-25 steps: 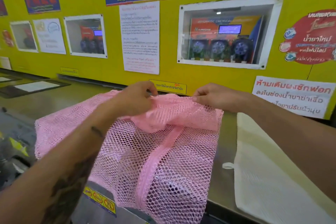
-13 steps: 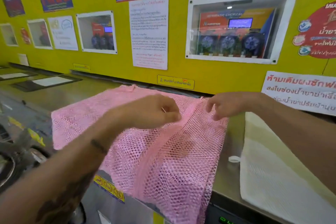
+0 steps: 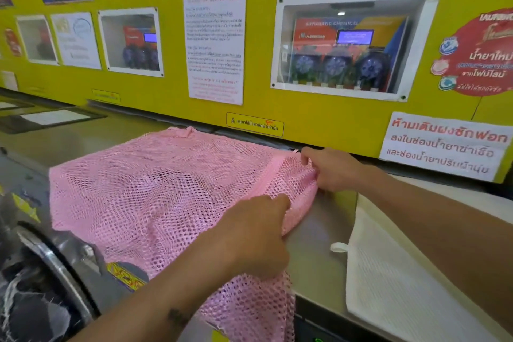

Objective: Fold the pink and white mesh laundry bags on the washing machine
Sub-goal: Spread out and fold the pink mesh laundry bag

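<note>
Pink mesh laundry bag (image 3: 166, 191) lies spread across the steel top of the washing machine (image 3: 313, 233), its near portion hanging over the front edge. The yellow wall panel (image 3: 319, 125) stands directly behind. White mesh laundry bag (image 3: 410, 294) lies flat on the same top, to the right, apart from the pink one. Left hand (image 3: 255, 236) rests knuckles-up on the pink mesh near the right edge, fingers curled, gripping the fabric. Right hand (image 3: 330, 169) pinches the bag's far right corner beside the zipper band (image 3: 270, 175).
</note>
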